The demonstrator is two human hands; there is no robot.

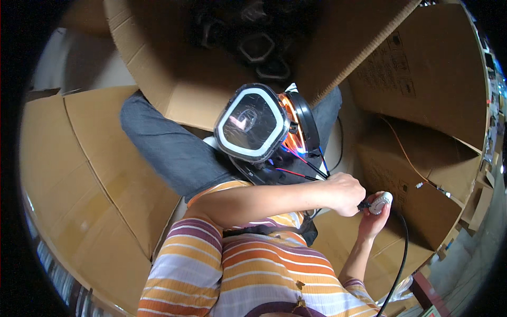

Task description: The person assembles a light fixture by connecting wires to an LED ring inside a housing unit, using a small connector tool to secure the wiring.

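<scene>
My left forearm crosses in front of me to the right. There my left hand (pixel 344 193) is closed around a black cable plug (pixel 364 205) and thin wires. My right hand (pixel 373 224) grips a small white oval controller (pixel 381 203) with a round dial-like face, held against the plug. Across my lap rests a lamp unit (pixel 252 124) with a dark rounded five-sided lens and a whitish rim. Behind its right side a black round housing (pixel 307 122) glows orange, with some blue light below. Red, blue and black wires (pixel 296 173) lead from the lamp to my left hand.
A big open carton (pixel 185 103) stands before my legs, with several similar lamps (pixel 257 46) dimly visible inside. More cardboard (pixel 417 79) rises at the right, where an orange wire with white connectors (pixel 419 185) hangs. A black cable (pixel 405 243) curves down near my right arm.
</scene>
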